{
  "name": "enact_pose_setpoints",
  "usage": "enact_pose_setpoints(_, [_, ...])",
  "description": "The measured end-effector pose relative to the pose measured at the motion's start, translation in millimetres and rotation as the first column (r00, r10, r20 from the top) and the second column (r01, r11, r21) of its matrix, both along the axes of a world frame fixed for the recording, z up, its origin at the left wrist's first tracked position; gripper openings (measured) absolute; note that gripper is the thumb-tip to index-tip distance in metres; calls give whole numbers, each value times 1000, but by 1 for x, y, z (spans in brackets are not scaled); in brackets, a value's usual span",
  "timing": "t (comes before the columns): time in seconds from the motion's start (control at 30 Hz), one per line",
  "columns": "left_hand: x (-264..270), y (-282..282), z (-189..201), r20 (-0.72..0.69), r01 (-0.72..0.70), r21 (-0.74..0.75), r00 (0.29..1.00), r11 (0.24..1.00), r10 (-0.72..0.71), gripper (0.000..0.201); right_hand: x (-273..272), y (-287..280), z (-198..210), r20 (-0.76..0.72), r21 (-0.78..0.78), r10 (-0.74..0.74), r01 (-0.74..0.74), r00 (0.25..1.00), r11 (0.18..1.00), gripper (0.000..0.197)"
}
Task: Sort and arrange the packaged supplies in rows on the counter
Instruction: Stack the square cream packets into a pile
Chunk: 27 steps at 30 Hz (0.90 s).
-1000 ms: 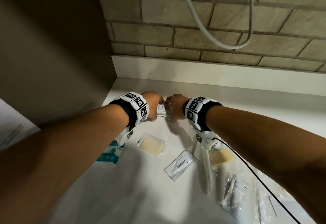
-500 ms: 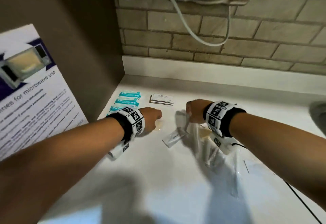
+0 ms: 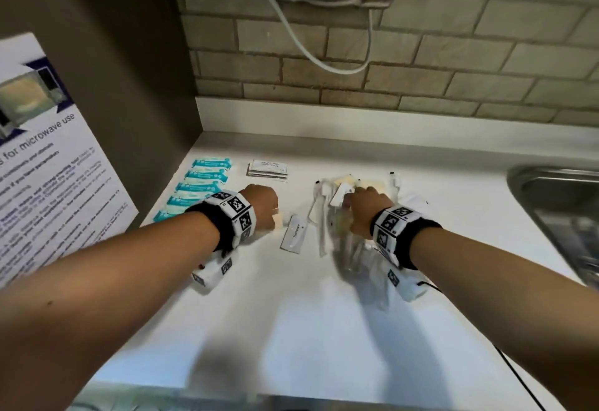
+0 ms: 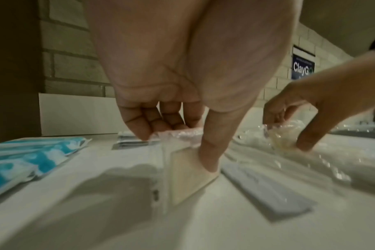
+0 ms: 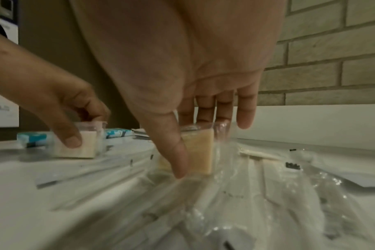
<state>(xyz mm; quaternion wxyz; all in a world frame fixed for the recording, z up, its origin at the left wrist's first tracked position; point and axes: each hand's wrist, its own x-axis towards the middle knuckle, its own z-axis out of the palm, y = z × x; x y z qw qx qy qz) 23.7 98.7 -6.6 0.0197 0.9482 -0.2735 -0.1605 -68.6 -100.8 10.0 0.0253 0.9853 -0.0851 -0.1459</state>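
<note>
Several teal packets (image 3: 202, 180) lie in a column at the counter's left, with a stack of white sachets (image 3: 268, 168) beside them. My left hand (image 3: 263, 208) pinches a clear-wrapped cream pad (image 4: 188, 172) between thumb and fingers, its lower edge on the counter. My right hand (image 3: 366, 205) is in the pile of clear-wrapped supplies (image 3: 348, 248), where it pinches a yellowish wrapped pad (image 5: 201, 157). A white toothpaste sachet (image 3: 293, 237) lies flat between my hands.
The white counter (image 3: 291, 329) ends at a dark side wall (image 3: 136, 86) on the left, which carries a microwave poster (image 3: 48, 167). A steel sink (image 3: 564, 216) sits at the right. A white cable (image 3: 291, 28) hangs on the brick wall behind.
Both hands have left the white sachet stack at the back and drawn toward me. The left one has taken the cream pad; the right has gone into the pile.
</note>
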Motion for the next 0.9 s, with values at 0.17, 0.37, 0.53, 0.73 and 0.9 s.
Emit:
enact_pose_setpoints(0.17, [6, -28, 22, 19, 47, -202, 999, 978, -44, 17, -8, -12, 12, -26, 116, 19, -16, 999, 993, 30])
enact_pose_setpoints(0.37, [0, -78, 46, -67, 52, -446, 994, 894, -91, 13, -9, -30, 54, 124, 387, 101, -142, 987, 911, 28])
enact_pose_setpoints(0.53, [-12, -120, 54, -138, -3, -702, 982, 712, -132, 29, -5, -60, 76, 295, 489, -35, -119, 955, 864, 45])
enact_pose_setpoints(0.73, [-21, -154, 64, -243, -110, -802, 958, 587, -152, 18, -10, -104, 69, 420, 561, -205, -75, 884, 824, 57])
enact_pose_setpoints(0.9, [-30, -170, 63, -261, -1, -749, 920, 662, -294, 32, -17, -134, 59, 383, 578, -283, 11, 880, 816, 63])
